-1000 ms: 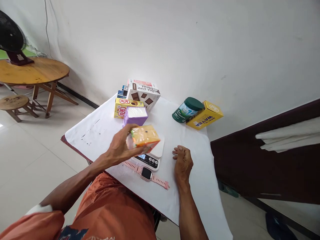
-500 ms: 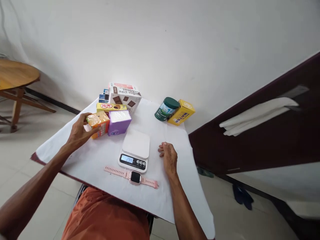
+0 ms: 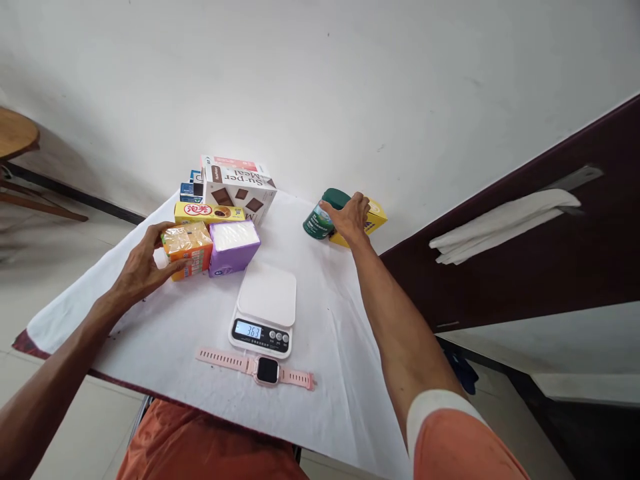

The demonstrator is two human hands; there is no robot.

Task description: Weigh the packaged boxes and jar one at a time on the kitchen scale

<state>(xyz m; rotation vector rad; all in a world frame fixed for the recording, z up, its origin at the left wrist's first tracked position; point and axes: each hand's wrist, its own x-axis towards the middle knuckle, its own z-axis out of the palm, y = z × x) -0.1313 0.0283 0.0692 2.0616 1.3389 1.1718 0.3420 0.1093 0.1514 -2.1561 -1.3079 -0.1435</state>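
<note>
One canister, one orange pack

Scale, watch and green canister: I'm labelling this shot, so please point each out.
Scale point(image 3: 267, 301), head view: white weighing plate.
Watch point(image 3: 267, 371), head view: dark screen.
Green canister point(image 3: 316, 224), head view: side below lid.

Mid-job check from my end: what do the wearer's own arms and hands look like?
Both the left hand and the right hand are bare, with no gloves and nothing around the wrists. The right upper arm wears an orange sleeve edged with a white band. No left sleeve shows.
</note>
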